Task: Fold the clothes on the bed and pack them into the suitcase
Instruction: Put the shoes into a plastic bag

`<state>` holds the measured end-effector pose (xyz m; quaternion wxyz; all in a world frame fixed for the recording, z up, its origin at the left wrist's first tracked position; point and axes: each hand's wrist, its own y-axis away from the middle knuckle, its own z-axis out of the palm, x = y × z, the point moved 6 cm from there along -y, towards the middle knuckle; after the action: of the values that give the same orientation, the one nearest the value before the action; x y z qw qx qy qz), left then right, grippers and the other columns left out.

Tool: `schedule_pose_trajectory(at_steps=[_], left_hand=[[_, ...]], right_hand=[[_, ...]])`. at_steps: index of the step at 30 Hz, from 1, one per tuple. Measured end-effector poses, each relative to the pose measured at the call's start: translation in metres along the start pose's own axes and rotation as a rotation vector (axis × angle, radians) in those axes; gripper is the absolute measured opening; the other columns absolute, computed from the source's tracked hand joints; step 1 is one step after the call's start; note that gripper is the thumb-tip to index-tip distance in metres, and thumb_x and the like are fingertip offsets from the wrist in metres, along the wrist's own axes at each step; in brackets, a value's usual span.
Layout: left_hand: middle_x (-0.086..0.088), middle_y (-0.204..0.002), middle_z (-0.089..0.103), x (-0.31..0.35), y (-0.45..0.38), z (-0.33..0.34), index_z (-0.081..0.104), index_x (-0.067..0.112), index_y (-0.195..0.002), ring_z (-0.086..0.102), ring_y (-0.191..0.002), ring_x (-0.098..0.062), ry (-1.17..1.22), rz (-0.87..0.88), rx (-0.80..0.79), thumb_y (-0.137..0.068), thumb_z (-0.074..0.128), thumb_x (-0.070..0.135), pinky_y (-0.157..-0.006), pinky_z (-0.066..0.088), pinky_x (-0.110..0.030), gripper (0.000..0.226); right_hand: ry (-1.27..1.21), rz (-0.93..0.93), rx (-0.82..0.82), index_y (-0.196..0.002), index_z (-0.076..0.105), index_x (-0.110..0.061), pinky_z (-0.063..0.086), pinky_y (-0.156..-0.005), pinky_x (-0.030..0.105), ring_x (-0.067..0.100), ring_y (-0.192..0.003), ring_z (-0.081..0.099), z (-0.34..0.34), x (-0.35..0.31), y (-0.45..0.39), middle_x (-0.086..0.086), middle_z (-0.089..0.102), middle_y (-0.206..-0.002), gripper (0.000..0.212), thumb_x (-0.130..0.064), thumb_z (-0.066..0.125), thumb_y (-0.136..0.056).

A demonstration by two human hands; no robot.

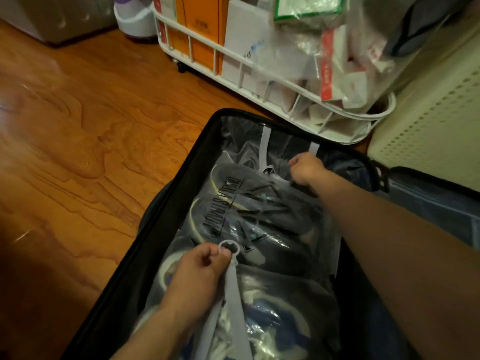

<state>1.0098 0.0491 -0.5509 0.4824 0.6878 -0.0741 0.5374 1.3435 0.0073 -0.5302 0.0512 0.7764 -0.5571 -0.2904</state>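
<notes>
With my left hand [197,271] pinching the strap [233,294] and my right hand [306,168] gripping the other strap end in the suitcase [181,183], I judge that overpulling could crush the bagged shoes [249,216]; no clothes in view.

An open black soft-sided suitcase [166,203] lies on the glossy orange-brown wooden floor [78,126]. Inside it sit clear plastic bags with dark shoes [249,211] showing through them. The left hand [197,276] grips a pale grey elastic strap [233,294] near its round white ring [228,248]. The right hand [306,168] is closed on the plastic farther back, beside two more pale straps [265,144]. Just beyond the suitcase stands a white wire rolling cart [233,74] packed with boxes, and a cream perforated panel [436,120] is at the right.
</notes>
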Motion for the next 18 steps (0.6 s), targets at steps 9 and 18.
schedule_pose_trajectory(at_steps=[9, 18], left_hand=[[-0.008, -0.060, 0.034, -0.015, -0.023, -0.013, 0.055, 0.017, -0.069, 0.028, -0.051, -0.015, 0.078, -0.044, -0.051, -0.094, 0.069, 0.026, -0.048, 0.023, -0.026, 0.030], [-0.010, -0.068, 0.042, -0.008, -0.021, -0.004, 0.062, 0.015, -0.078, 0.033, -0.058, -0.019, 0.134, -0.073, -0.072, -0.097, 0.067, 0.025, -0.050, 0.028, -0.025, 0.022]], right_hand=[[0.167, -0.064, -0.201, -0.155, 0.037, -0.025, 0.041, -0.113, 0.043, 0.035, -0.138, 0.045, 0.063, -0.019, -0.073, 0.008, 0.039, -0.158, 0.068, -0.005, 0.059, -0.094], [0.566, -0.271, 0.295, -0.107, 0.064, 0.000, 0.050, -0.083, 0.042, 0.042, -0.105, 0.060, 0.032, -0.040, -0.022, 0.022, 0.061, -0.114, 0.019, -0.008, 0.057, -0.091]])
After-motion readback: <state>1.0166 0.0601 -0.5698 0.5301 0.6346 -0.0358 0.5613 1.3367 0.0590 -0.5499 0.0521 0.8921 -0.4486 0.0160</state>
